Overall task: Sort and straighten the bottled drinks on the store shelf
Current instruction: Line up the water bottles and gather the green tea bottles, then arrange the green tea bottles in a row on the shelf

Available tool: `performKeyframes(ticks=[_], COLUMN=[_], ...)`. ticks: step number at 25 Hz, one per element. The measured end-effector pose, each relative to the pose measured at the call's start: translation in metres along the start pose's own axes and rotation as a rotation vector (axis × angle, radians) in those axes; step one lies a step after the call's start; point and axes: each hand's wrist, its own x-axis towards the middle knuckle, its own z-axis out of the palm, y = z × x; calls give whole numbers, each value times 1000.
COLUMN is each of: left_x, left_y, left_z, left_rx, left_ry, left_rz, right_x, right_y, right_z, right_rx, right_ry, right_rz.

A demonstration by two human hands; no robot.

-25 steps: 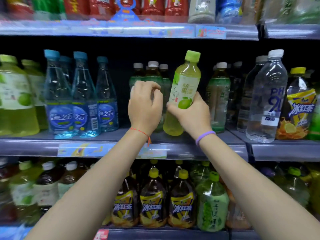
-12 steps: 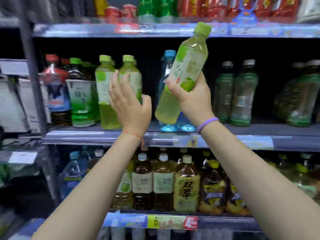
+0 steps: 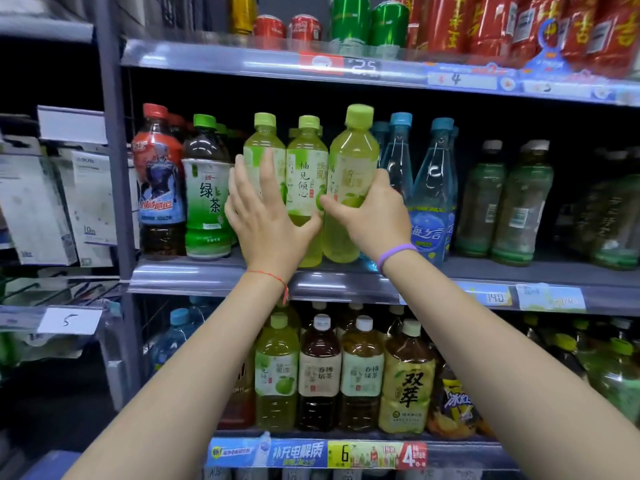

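Two hands at shelf: right hand (image 3: 372, 216) now sets gripped green bottle (image 3: 349, 181) down; left hand (image 3: 266, 216) flat.

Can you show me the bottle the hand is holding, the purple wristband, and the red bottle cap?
held yellow-green bottle (image 3: 353, 157), head view, upper body above the fingers.
purple wristband (image 3: 394, 253), head view, middle of the band.
red bottle cap (image 3: 155, 111), head view, cap's front.
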Motion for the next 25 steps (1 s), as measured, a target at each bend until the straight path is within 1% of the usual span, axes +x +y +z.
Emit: performKeyframes(ticks=[4,7,8,11,13,15,16,17,18,19,20,21,23,25], left_x=[-1,-2,-2,-2,-7,-13,-16,-20,-23,-28,-33,-39,-50,-53], left_y=[-4,-2,0,8,23,44,58,74,88,106,125,145,186,215], left_z=[-1,1,2,4,7,11,15,18,21,27,33,39,57,80], left_rx=[-24,-47,-60,-102,-147,-226,-281,-350,-423,-491,-523,-515,-478,-508], left_ry=[-67,-58,-54,-25,46,155,194,201,170,100,13,-84,-285,-437], left_rz=[60,38,26,15,59,159,224,299,379,455,483,461,338,220], right_x=[11,21,23,20,13,8,8,10,12,14,17,20,23,27], right_y=[-16,-23,-23,-20,-15,-5,5,18,32,51,71,91,133,167], right_z=[3,4,5,4,-5,-20,-29,-40,-47,-59,-71,-83,-110,-132], right_rx=[-196,-208,-205,-217,-211,-137,-98,-62,-30,-21,-22,-29,-41,-78], right_ry=[-99,-162,-157,-75,34,178,240,281,301,318,327,330,320,277], right_rz=[36,83,78,-11,-138,-249,-255,-223,-159,-81,-5,63,176,241])
